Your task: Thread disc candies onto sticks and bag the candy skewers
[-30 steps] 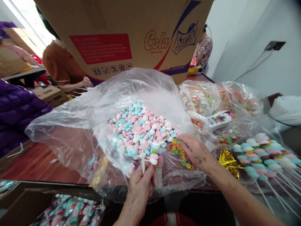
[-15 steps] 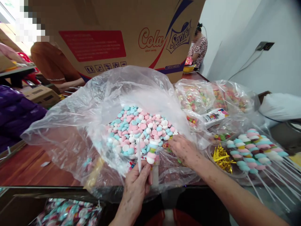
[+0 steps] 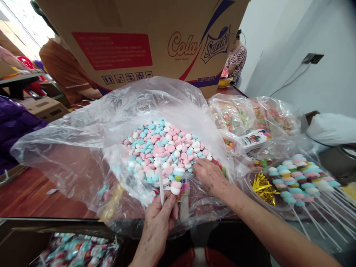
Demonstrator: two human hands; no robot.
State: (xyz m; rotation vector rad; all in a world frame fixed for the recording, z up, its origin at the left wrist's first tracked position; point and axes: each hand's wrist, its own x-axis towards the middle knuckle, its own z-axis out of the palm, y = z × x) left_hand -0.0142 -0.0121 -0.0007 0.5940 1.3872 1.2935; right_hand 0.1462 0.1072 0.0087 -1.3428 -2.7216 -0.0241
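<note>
My left hand [image 3: 161, 213] is closed around a white stick [image 3: 161, 185] that stands upright. Beside the stick, at the same fingertips, is a short candy stack [image 3: 176, 181] of blue, green-yellow, pink and white pieces. Past it, pink, blue and white candies [image 3: 158, 148] lie heaped in an open clear plastic bag [image 3: 119, 100]. My right hand [image 3: 210, 176] rests at the right edge of the heap with its fingers curled down. Its fingertips are hidden, so what they pinch, if anything, does not show. Red and green candies [image 3: 219, 166] lie just behind that hand.
Finished candy sticks [image 3: 302, 178] lie at right beside a tub of gold twist ties [image 3: 263, 189]. Bags of gummy candy [image 3: 236, 115] sit behind them. A large carton [image 3: 125, 22] blocks the back. Wrapped candies [image 3: 80, 248] fill a box below left. Two people sit beyond.
My right hand has shifted slightly left and up, toward the candy heap, uncovering red and green pieces behind it. My left hand, with the stick and stack, has moved slightly left.
</note>
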